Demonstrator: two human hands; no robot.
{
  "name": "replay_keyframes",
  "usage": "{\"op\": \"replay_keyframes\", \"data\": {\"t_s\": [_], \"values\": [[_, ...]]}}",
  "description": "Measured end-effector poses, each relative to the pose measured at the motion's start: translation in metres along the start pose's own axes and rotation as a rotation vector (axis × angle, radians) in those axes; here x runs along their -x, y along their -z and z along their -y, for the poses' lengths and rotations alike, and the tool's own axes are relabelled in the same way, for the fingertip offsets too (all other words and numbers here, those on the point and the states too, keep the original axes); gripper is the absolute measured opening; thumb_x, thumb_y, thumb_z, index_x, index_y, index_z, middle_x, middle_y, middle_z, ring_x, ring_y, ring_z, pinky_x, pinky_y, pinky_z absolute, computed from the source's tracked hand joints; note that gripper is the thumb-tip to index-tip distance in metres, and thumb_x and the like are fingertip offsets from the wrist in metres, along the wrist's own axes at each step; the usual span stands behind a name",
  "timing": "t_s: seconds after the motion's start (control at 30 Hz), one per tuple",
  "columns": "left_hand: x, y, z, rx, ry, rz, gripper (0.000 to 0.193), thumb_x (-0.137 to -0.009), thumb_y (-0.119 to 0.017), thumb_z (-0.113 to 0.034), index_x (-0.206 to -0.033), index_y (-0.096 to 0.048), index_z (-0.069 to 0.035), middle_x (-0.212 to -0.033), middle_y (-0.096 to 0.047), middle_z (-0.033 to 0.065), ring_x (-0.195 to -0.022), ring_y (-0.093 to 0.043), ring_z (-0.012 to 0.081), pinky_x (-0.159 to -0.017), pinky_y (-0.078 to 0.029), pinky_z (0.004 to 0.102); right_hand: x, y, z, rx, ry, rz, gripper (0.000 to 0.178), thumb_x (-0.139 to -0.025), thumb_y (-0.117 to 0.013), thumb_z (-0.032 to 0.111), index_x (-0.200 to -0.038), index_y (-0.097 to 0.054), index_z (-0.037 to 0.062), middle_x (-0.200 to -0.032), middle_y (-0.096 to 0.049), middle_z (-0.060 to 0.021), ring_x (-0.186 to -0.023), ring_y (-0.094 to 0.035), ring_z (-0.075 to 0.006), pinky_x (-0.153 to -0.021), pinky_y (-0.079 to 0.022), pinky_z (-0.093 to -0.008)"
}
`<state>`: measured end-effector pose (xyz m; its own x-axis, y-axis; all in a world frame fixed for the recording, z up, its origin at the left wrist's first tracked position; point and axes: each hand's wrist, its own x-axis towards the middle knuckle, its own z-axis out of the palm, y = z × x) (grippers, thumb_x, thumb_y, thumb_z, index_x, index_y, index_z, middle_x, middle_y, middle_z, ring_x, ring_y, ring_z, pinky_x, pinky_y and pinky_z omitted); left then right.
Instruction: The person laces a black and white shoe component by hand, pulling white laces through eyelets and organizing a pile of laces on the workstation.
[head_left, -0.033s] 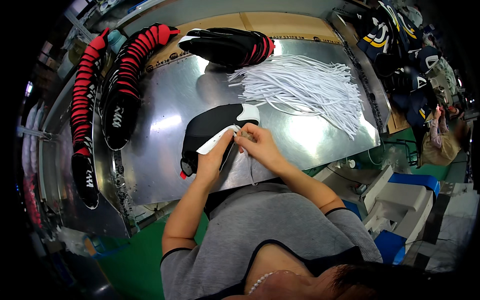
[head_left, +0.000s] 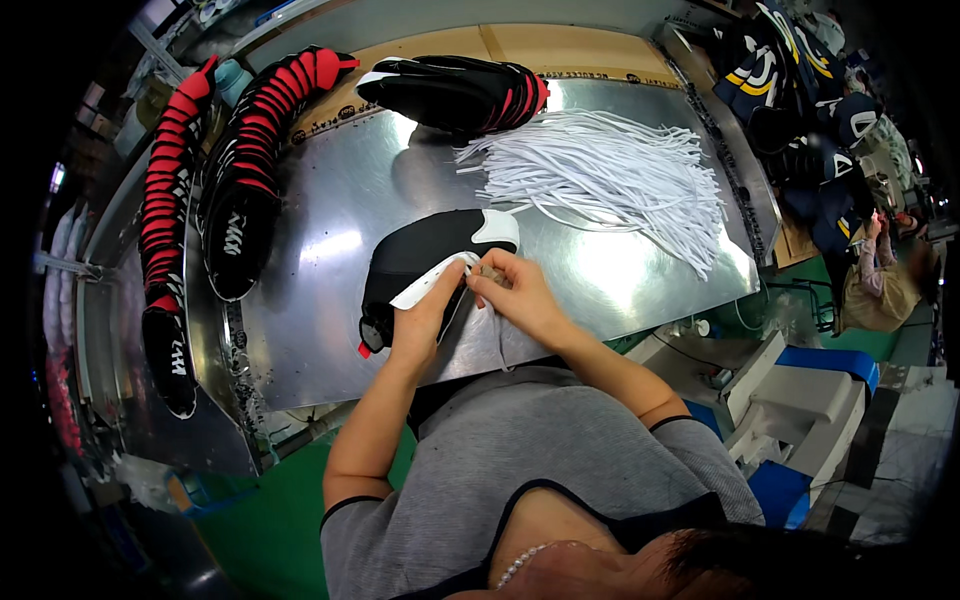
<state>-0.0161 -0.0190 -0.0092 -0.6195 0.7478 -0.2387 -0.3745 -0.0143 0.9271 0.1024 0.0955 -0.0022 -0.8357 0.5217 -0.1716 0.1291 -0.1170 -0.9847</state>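
Black material and white trim made up the shoe upper that lay before you near the middle of the frame, over the metal surface, its white patch toward the upper right and its red tab toward the lower left. Your left hand was closed on the white panel along its near side, thumb laid over the material and the other fingers mostly hidden. Your right hand was bunched at the panel's upper right end, thumb and forefinger drawn nearly together on what seemed to be a pale lace, whose loose length hung toward the lower middle; the exact grip at the fingertips was too small to make out. By its look, the upper was light and pliable, with no sole showing to stiffen it, so the dark body probably folded readily. The white panel looked smoother and firmer, perhaps a little slippery, and its edge was likely the best place for you to steady it. The lace seemed soft and nearly weightless, best pinched close to its end, since a hold farther down would have let it bend away. Similar white laces lay heaped at the upper right, beside stacked black-and-red uppers at the upper middle.
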Motion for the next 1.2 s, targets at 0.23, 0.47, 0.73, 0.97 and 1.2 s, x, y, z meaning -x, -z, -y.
{"op": "replay_keyframes", "data": {"t_s": [0.23,0.47,0.73,0.97,1.2], "values": [[0.005,0.007,0.004,-0.094,-0.062,-0.015,0.017,-0.094,-0.066,-0.011,-0.107,-0.069,-0.001,-0.1,-0.071,0.0035,-0.087,-0.066,0.0113,-0.077,-0.052,0.025,0.015,0.005,0.006,0.076,0.13,-0.01,0.018,-0.098,-0.06,0.017,-0.101,-0.057,-0.0006,-0.087,-0.069,-0.0102,-0.078,-0.067,-0.0154,-0.07,-0.051,-0.0281],[0.013,0.013,0.005,-0.19,-0.178,-0.017,0.017,-0.094,-0.067,-0.008,-0.108,-0.07,-0.001,-0.1,-0.071,0.0018,-0.089,-0.065,0.0092,-0.076,-0.051,0.0228,0.012,0.008,0.004,0.212,0.193,0.027,0.015,-0.098,-0.058,0.013,-0.103,-0.058,-0.0004,-0.087,-0.071,-0.0045,-0.062,-0.054,-0.0054,-0.057,-0.045,-0.0222],[0.009,0.051,0.069,-1.32,-0.713,0.132,0.041,-0.095,-0.052,-0.005,-0.135,-0.05,-0.001,-0.133,-0.053,0.008,-0.107,-0.062,0.0149,-0.082,-0.052,0.0244,-0.006,0.022,-0.019,0.4,0.131,-0.005,0.008,-0.094,-0.058,0.008,-0.097,-0.058,0.0007,-0.08,-0.071,-0.0087,-0.071,-0.068,-0.0166,-0.065,-0.053,-0.0301],[-0.002,0.034,0.055,-0.887,-0.449,0.186,0.037,-0.093,-0.054,-0.006,-0.129,-0.053,-0.001,-0.124,-0.056,0.0106,-0.1,-0.063,0.0201,-0.079,-0.051,0.0289,-0.028,-0.01,-0.037,0.553,0.37,-0.081,0.027,-0.091,-0.06,0.021,-0.106,-0.045,0.005,-0.071,-0.063,-0.0135,-0.069,-0.065,-0.0303,-0.063,-0.05,-0.0409],[-0.024,0.045,0.028,-0.726,-0.255,0.249,0.034,-0.09,-0.057,-0.007,-0.124,-0.056,-0.002,-0.114,-0.059,0.0132,-0.094,-0.063,0.0252,-0.076,-0.051,0.0334,0.005,0.064,0.006,0.547,0.216,-0.077,0.042,-0.091,-0.067,0.028,-0.121,-0.053,0.0025,-0.091,-0.069,-0.0142,-0.083,-0.067,-0.0267,-0.075,-0.051,-0.0366]]}}
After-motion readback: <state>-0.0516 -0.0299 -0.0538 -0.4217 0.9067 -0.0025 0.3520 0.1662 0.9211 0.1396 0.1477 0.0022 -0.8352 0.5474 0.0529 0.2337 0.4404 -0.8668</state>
